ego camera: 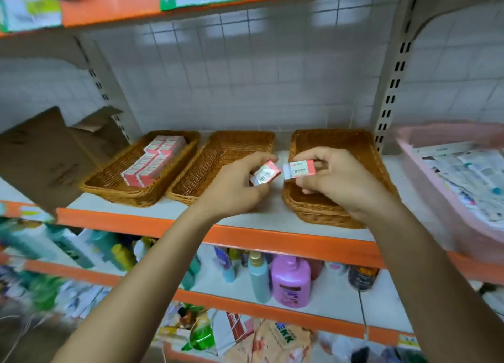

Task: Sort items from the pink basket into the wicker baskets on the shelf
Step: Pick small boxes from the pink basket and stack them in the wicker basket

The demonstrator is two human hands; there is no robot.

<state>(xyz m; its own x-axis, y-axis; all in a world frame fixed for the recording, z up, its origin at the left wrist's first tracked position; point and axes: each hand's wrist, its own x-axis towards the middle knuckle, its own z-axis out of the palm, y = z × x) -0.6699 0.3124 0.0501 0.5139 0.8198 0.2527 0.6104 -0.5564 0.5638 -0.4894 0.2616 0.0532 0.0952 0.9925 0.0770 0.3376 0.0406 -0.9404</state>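
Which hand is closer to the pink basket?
Right. The right hand, pinching an eraser, is left of the pink basket; the left hand, with another eraser, is farther left.

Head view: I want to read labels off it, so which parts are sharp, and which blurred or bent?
Head view, centre: sharpest; the left hand pinches the left pack, where 2B reads, the right hand the right pack. Head view, edges: motion smear on the pink basket and lower-left bottles. Head view, right: wide-angle distortion tilts the shelf upright. Soft reflections on wall tiles.
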